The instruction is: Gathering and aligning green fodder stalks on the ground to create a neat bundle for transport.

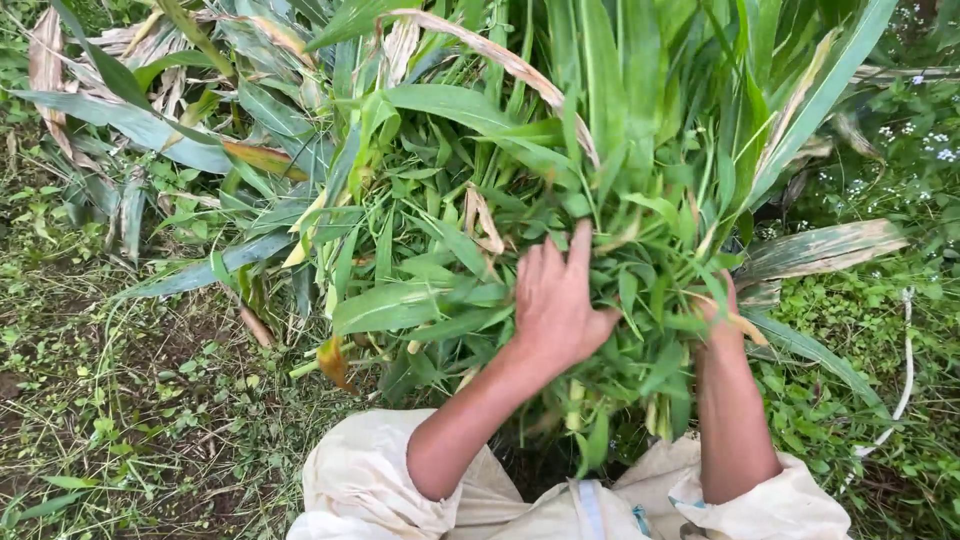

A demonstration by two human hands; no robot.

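The bundle of cut grass point(470, 300) lies in the middle of the scene, heaped over the mouth of a pale sack point(380, 490) at the near edge; its long axis runs near to far, cut stalk ends down toward the sack and leaf tips fanning out to the far side and the left; judging by how it sits, the bundle is gathered and its lower ends are at the sack's opening, but most of its length stands outside, so the pressing-in looks only begun. The left hand point(555, 300) lies flat on top of the leaves, fingers spread and not clenched, pressing rather than grasping; the right hand point(722, 318) is buried in the leaves at the bundle's right side, so I cannot tell whether it grips or rests. Beyond the bundle, broad long leaves point(640, 90), some dried and yellowed, fill the far side; trampled ground with clippings point(130, 400) lies to the left; a pale cord point(905, 370) runs over the weeds on the right.
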